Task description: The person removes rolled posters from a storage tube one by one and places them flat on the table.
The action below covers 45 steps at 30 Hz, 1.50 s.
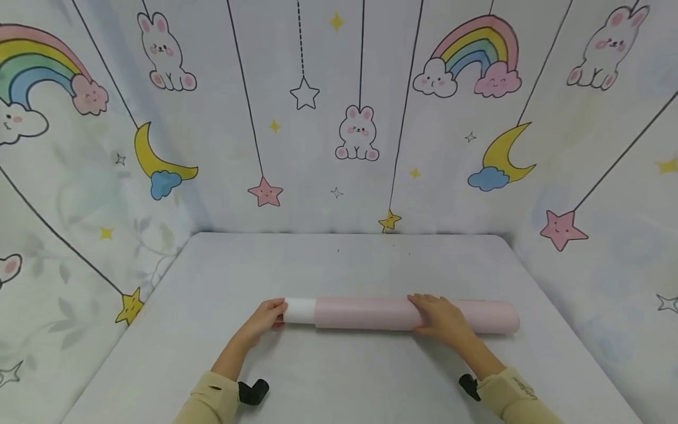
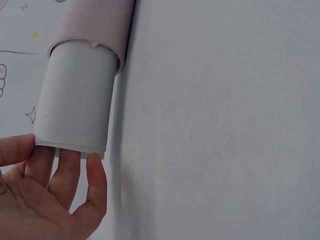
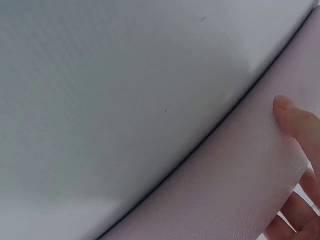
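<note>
A pink roll [image 1: 365, 313] with a leathery surface lies crosswise on the white tabletop. Out of its left end sticks a narrower white paper roll [image 1: 301, 311]. My left hand [image 1: 263, 321] grips the white roll's free end. The left wrist view shows some fingers reaching inside the rim of the white roll [image 2: 75, 97], with the thumb at its edge. Farther right, my right hand [image 1: 442, 318] holds the pink roll from above, spanning its width. In the right wrist view the thumb lies on the pink roll [image 3: 220, 185], and the other fingers are at its side.
The white tabletop [image 1: 339, 377] reaches back to a printed cloth wall [image 1: 328, 200] with rabbits, stars and rainbows. Similar cloth stands along the left and right sides. A black wrist device [image 1: 254, 392] sits by the left cuff, another [image 1: 469, 387] by the right.
</note>
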Each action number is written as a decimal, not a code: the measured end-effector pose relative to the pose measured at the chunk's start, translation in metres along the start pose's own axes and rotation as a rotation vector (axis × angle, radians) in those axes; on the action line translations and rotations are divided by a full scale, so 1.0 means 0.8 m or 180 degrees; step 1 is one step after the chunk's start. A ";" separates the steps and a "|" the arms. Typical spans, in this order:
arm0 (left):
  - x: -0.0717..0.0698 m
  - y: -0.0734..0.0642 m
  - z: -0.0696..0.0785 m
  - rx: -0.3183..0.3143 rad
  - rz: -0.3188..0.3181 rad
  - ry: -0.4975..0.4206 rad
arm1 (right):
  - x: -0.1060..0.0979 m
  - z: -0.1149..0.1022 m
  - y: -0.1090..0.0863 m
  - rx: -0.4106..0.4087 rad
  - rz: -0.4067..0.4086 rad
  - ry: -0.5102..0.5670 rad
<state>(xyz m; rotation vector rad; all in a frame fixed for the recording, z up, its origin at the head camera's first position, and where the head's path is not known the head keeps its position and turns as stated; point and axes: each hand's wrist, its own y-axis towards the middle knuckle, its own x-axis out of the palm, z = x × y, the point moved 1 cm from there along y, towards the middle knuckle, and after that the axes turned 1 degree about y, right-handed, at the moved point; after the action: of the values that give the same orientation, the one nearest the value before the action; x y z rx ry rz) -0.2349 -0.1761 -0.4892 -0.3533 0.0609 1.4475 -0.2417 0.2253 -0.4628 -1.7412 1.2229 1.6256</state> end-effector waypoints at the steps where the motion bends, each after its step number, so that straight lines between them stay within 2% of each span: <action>1: -0.001 0.001 0.001 0.0011 -0.0018 0.0009 | -0.001 0.001 -0.001 0.0006 0.0018 0.0012; 16: -0.009 0.012 0.009 -0.0018 0.0040 -0.0004 | -0.018 0.019 -0.010 -0.0048 0.0084 0.0039; 22: -0.009 0.008 0.007 -0.0038 0.0018 0.0003 | -0.022 0.019 -0.015 -0.0086 0.0064 0.0089; 28: -0.007 0.003 0.004 -0.0059 0.0052 -0.0015 | -0.025 0.020 -0.022 -0.0007 0.0033 0.0097; 38: -0.018 -0.004 -0.003 -0.0089 0.0083 -0.0009 | -0.027 0.027 -0.028 0.0016 0.0050 0.0213; 45: -0.018 -0.007 -0.003 -0.0036 0.0017 0.0020 | -0.024 0.036 -0.039 0.0060 0.0081 0.0177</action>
<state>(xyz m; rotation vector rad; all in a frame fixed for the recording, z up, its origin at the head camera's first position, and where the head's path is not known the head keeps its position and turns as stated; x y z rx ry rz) -0.2313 -0.1913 -0.4864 -0.3671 0.0587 1.4527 -0.2298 0.2702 -0.4576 -1.7771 1.2869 1.5847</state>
